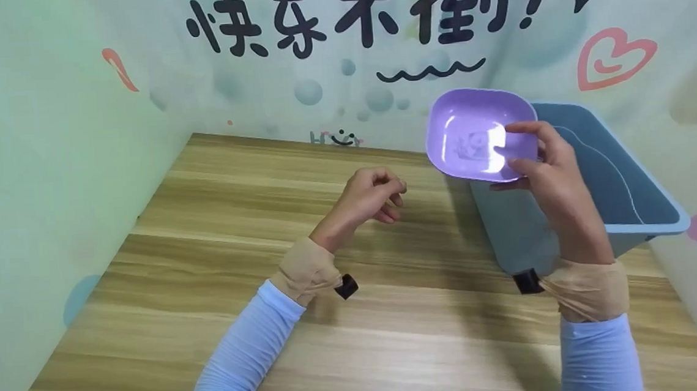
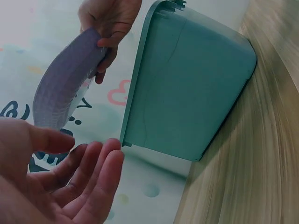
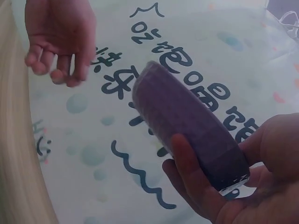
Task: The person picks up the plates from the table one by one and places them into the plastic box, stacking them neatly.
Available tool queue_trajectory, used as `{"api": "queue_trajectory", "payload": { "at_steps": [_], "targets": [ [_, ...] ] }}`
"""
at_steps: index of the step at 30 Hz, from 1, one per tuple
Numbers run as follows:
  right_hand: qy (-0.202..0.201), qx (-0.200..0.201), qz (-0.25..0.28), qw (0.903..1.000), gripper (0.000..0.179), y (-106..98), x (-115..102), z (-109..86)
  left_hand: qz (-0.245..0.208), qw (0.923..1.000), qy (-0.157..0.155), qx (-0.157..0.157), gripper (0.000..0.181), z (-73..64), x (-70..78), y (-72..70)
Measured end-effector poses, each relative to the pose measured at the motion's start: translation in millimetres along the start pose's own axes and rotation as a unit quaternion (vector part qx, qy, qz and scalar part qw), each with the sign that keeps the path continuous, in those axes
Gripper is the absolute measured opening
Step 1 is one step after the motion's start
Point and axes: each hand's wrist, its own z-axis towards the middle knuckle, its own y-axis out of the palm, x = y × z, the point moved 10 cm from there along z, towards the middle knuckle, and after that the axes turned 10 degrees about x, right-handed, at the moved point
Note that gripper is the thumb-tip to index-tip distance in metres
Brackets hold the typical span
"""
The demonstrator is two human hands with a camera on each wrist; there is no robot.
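My right hand (image 1: 558,171) grips a shiny purple plastic bowl (image 1: 463,129) by its right edge, thumb on the inside and other fingers beneath. The bowl is squarish with rounded corners, held in the air with its hollow side towards the head camera. Its textured outer side (image 2: 63,77) shows in the left wrist view. Over the table, my left hand (image 1: 373,197) hovers left of the bowl, fingers loosely bent and holding nothing. In the right wrist view that left hand (image 3: 60,42) is apart from the bowl. The bowl partly covers the rim of a blue-green bin (image 1: 592,166).
The bin stands on the right of a wood-grain table (image 1: 235,240), close to the wall; a thin pale line runs down inside it. A printed backdrop (image 1: 294,113) with black characters rises behind the table. Black wrist cameras (image 1: 347,286) are strapped to both wrists.
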Motion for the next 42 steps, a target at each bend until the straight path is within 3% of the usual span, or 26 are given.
{"api": "queue_trajectory", "payload": {
  "at_steps": [8, 15, 22, 27, 29, 34, 42],
  "targets": [
    [0.004, -0.007, -0.156, 0.9877, 0.052, -41.6, -5.7, 23.8, 0.067, 0.995, 0.018, -0.073, 0.02, -5.5, -1.7, 16.8],
    [0.021, -0.039, -0.22, 0.9746, 0.052, -76.9, -5.2, 51.8, 0.086, 0.9912, 0.009, -0.1, 0.019, -7.3, -3.7, 19.2],
    [0.041, -0.046, -0.256, 0.9648, 0.054, -103.0, 13.0, 76.7, 0.113, 0.9837, 0.007, -0.139, 0.021, -10.3, -6.0, 25.7],
    [0.033, -0.045, -0.312, 0.9483, 0.057, -109.7, 27.4, 91.8, 0.144, 0.9745, 0.005, -0.172, 0.021, -13.7, -9.5, 31.6],
    [0.028, -0.049, -0.344, 0.9372, 0.059, -110.7, 33.5, 97.7, 0.147, 0.9718, 0.006, -0.184, 0.022, -15.0, -9.0, 33.9],
    [0.05, -0.105, -0.405, 0.9071, 0.06, -108.6, 54.7, 106.1, 0.143, 0.9677, 0.007, -0.208, 0.022, -18.6, -5.0, 39.3],
    [0.139, -0.19, -0.38, 0.8947, 0.064, -96.5, 76.2, 96.2, 0.142, 0.9644, 0.009, -0.223, 0.022, -22.5, -4.7, 41.5]
  ]
}}
